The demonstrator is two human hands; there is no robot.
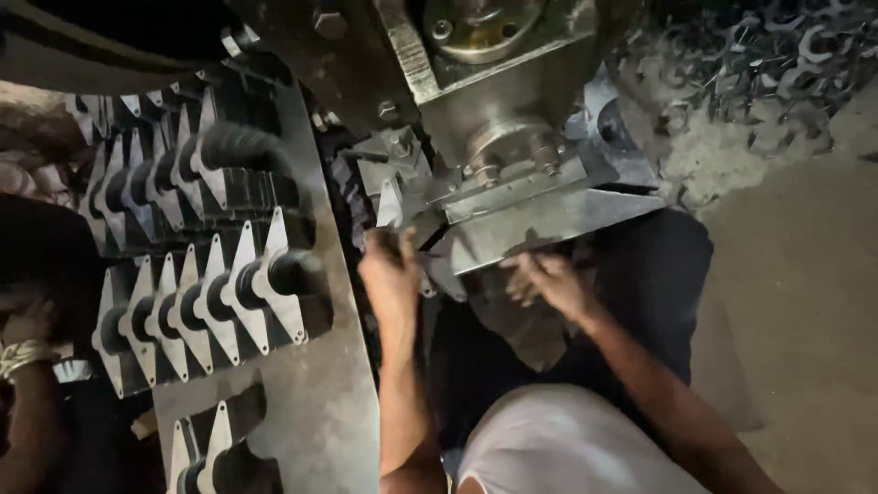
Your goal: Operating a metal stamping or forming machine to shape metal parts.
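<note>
My left hand reaches up to the left side of a metal press machine, its fingers closed around a small flat metal piece at the machine's edge. Under the machine's slanted steel plate sits my right hand, fingers curled; whether it holds anything is hidden in shadow.
A steel rack plate at the left carries dark rods strung with several flat pointed metal blanks. A heap of stamped scrap lies at the top right. Another person's arm with a wristband is at the far left.
</note>
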